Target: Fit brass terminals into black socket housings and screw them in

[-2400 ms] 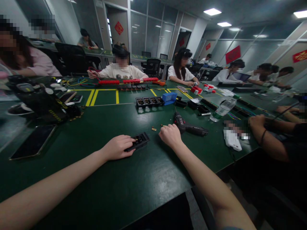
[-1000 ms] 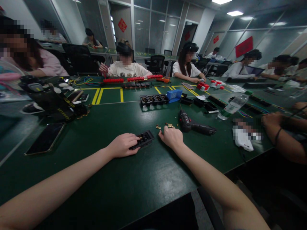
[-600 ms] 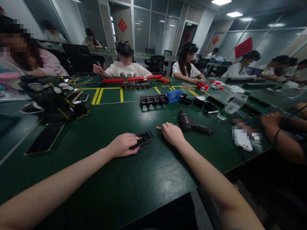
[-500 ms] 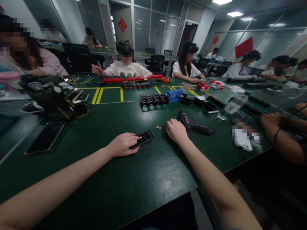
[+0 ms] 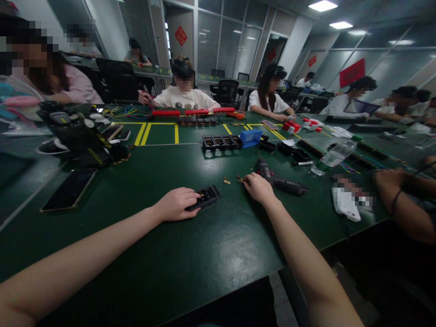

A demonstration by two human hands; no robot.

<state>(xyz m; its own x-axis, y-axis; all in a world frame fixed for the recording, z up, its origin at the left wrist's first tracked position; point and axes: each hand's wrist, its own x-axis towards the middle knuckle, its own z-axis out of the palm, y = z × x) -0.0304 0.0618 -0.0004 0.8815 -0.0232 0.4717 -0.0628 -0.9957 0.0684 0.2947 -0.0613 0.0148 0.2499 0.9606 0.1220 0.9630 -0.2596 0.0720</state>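
There sat the small black compartment tray (image 5: 210,195), flat on the green surface (image 5: 190,259), its long axis slanting from the left hand (image 5: 177,203) up and rightward, far end aimed at the gap between the two hands. And the left hand had it: fingers over the near end and dipping into the cells, thumb down the close edge, clamped in place, with a glint of brass showing by the fingertips. Just past the tray's free end, ahead and to the right, lay a little flat brass plate (image 5: 226,181), in touch with neither hand. A step further right, another brass piece (image 5: 240,180) lay right at the fingertips of the right hand (image 5: 259,187), and here was the tight call: thumb and finger came close together at its edge, but whether they had pinched it could not be told. So the right hand was the nearer one to both brass bits, the left the one on the tray, and the hands stood well apart. Just beyond the right knuckles lay the cordless drill (image 5: 288,185), bit pointing away, handle out to the right; farther off, a black four-cell holder (image 5: 222,146) stood beside a blue bin (image 5: 251,138).
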